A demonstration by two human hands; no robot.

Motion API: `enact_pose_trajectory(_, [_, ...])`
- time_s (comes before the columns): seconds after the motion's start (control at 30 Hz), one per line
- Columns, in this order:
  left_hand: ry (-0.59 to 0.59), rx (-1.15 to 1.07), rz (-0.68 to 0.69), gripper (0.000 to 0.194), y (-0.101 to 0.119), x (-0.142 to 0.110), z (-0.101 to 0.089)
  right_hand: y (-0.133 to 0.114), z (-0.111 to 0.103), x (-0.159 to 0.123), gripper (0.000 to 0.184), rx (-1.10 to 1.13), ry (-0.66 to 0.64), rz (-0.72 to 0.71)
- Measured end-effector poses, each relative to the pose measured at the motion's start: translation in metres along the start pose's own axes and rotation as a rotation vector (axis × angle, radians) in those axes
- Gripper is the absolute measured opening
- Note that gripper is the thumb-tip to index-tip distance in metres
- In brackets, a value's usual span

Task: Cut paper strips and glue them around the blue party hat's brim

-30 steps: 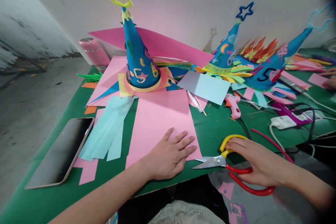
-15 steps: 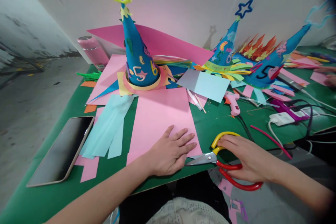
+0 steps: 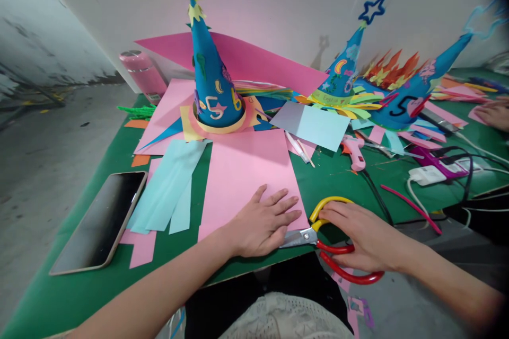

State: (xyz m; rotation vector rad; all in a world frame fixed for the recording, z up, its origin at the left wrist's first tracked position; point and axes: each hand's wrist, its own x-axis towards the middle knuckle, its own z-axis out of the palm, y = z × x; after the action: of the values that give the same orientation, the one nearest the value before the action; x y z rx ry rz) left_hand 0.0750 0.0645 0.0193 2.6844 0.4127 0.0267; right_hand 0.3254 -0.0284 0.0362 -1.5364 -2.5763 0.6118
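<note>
My left hand (image 3: 264, 222) lies flat with spread fingers on the near right corner of a pink paper sheet (image 3: 246, 175) on the green table (image 3: 79, 286). My right hand (image 3: 358, 235) is closed around the handles of the scissors (image 3: 332, 243), which have one yellow and one red loop. The metal blades point left and reach the sheet's edge just under my left fingertips. A blue cone hat (image 3: 212, 87) with a yellow pipe-cleaner top stands behind the sheet.
A phone (image 3: 99, 222) lies at the left by light blue strips (image 3: 170, 190). Two more cone hats (image 3: 345, 71), a pink glue gun (image 3: 353, 151), a white power strip (image 3: 427, 175) with cables and a pink bottle (image 3: 145, 74) sit farther back. Another person's hand (image 3: 493, 114) rests far right.
My right hand has slid the scissors leftward across the table until the blades meet the pink sheet beside my left hand. The left hand has stayed flat on the sheet.
</note>
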Motion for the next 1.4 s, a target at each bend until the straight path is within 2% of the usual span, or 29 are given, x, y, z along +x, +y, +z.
enact_pose_trajectory(0.27, [-0.044, -0.041, -0.03, 0.046, 0.001, 0.002, -0.006, -0.014, 0.001, 0.008, 0.052, 0.049, 0.012, -0.019])
enact_pose_trajectory(0.43, [0.01, 0.011, -0.062, 0.041, -0.018, -0.02, -0.013, -0.014, 0.003, 0.008, 0.05, 0.041, 0.007, -0.018])
enact_pose_trajectory(0.6, [-0.006, 0.123, -0.077, 0.039, -0.032, -0.036, -0.007, -0.011, 0.007, 0.005, 0.05, 0.025, 0.009, -0.017])
enact_pose_trajectory(0.87, [-0.001, 0.136, -0.058, 0.038, -0.034, -0.032, -0.004, -0.025, 0.01, 0.016, 0.047, -0.002, 0.018, -0.04])
enact_pose_trajectory(1.23, [0.029, 0.132, -0.086, 0.04, -0.029, -0.021, 0.002, -0.037, 0.02, 0.015, 0.049, -0.036, 0.052, -0.02])
enact_pose_trajectory(1.4, [0.049, 0.108, -0.103, 0.039, -0.027, -0.018, 0.003, -0.023, 0.02, -0.009, 0.049, -0.059, 0.063, 0.076])
